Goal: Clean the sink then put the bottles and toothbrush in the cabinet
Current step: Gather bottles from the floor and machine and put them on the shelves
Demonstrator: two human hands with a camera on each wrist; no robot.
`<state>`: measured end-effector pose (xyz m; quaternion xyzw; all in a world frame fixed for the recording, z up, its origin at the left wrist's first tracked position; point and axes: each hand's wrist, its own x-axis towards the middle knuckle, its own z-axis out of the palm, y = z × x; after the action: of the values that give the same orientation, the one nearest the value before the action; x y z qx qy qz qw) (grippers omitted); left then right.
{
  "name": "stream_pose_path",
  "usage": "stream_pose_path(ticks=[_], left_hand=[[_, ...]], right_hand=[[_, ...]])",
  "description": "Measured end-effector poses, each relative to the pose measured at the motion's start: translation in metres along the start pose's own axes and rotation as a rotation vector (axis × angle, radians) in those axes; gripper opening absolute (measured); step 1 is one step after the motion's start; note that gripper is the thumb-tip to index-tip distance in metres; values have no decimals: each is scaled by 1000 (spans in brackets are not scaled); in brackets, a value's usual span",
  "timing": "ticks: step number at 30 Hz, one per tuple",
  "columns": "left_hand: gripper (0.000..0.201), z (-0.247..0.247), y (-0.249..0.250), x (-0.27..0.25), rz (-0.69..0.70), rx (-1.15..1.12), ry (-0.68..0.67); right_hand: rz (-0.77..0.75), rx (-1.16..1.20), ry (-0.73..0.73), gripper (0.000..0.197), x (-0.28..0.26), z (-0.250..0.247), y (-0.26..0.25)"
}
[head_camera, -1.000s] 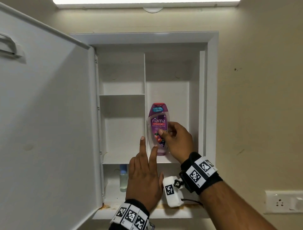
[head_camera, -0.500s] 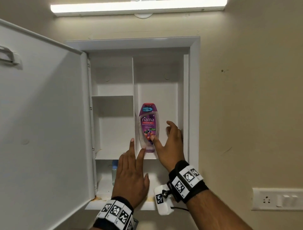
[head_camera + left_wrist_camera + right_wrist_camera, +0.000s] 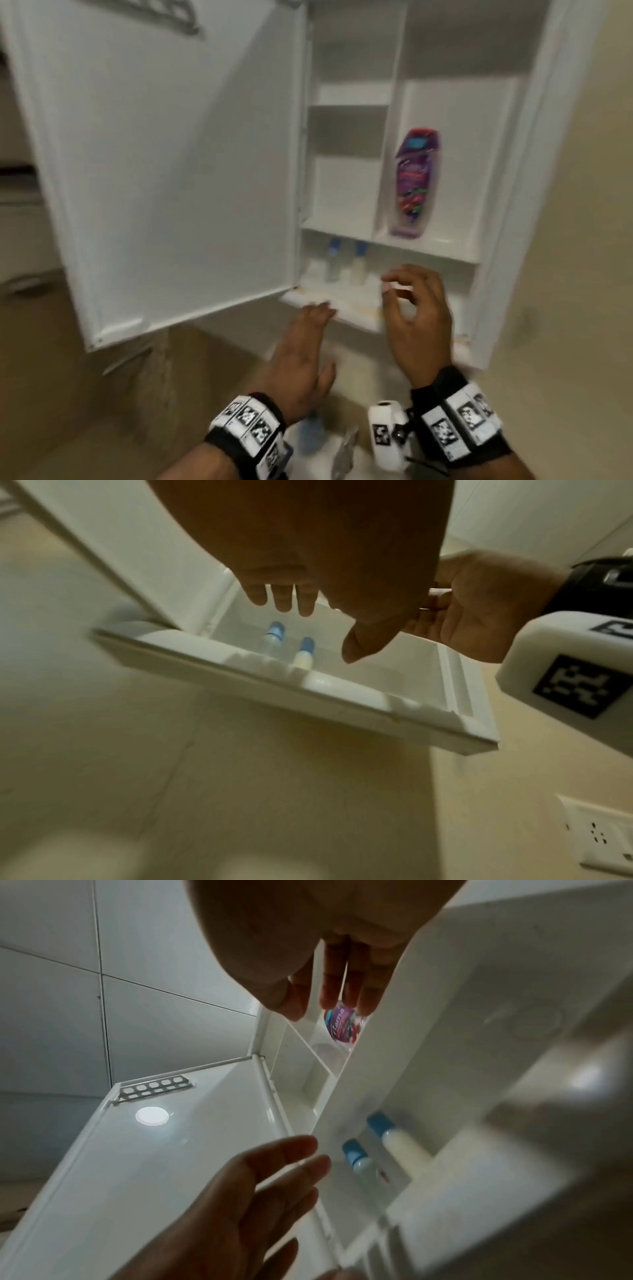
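Observation:
A purple bottle (image 3: 416, 181) stands upright, untouched, on the middle shelf in the right compartment of the white cabinet (image 3: 507, 205). Two small blue-capped bottles (image 3: 334, 258) (image 3: 359, 262) stand on the bottom shelf; the wrist views show them too (image 3: 274, 637) (image 3: 394, 1137). My left hand (image 3: 315, 342) is flat with straight fingers, its tips at the front lip of the bottom shelf. My right hand (image 3: 397, 294) hovers before that shelf with loosely curled fingers, and I see nothing held in it. A blurred blue object (image 3: 311, 435) lies below, near my wrists.
The cabinet door (image 3: 171, 171) stands wide open to the left, close to my left hand. A wall socket (image 3: 596, 834) sits on the beige wall at the lower right. A blurred pale item (image 3: 346, 445) lies beside the blue object below.
My right hand has let go of the purple bottle, which stays on its shelf. Both hands have dropped to the bottom shelf, and the head view has tilted downward.

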<state>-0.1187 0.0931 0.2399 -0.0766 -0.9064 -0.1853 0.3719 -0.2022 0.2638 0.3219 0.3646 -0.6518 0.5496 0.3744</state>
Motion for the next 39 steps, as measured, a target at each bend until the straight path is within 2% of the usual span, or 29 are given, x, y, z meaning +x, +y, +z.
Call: stream_pose_path(ticks=[5, 9, 16, 19, 23, 26, 32, 34, 39], left_hand=[[44, -24, -29, -96, -140, 63, -92], [24, -57, -56, -172, -289, 104, -56], [25, -132, -101, -329, -590, 144, -7], [27, -171, -112, -411, -743, 144, -25], [39, -222, -113, -518, -988, 210, -126], [45, -261, -105, -592, -1138, 269, -142], [46, -316, -73, -682, -1373, 306, -84], [48, -329, -58, -705, -1450, 302, -50], [35, -347, -29, -750, -1720, 320, 41]], right_hand=[[182, 28, -235, 9, -70, 32, -3], [337, 60, -414, 9, -132, 60, -21], [525, 3, -602, 10, -240, 123, -68], [594, -1, -662, 20, -287, 155, -102], [606, 20, -823, 34, -346, 196, -150], [609, 51, -956, 45, -386, 231, -191], [601, 196, -1130, 59, -433, 290, -254], [589, 248, -1196, 56, -440, 307, -279], [520, 322, -1362, 48, -457, 349, -308]])
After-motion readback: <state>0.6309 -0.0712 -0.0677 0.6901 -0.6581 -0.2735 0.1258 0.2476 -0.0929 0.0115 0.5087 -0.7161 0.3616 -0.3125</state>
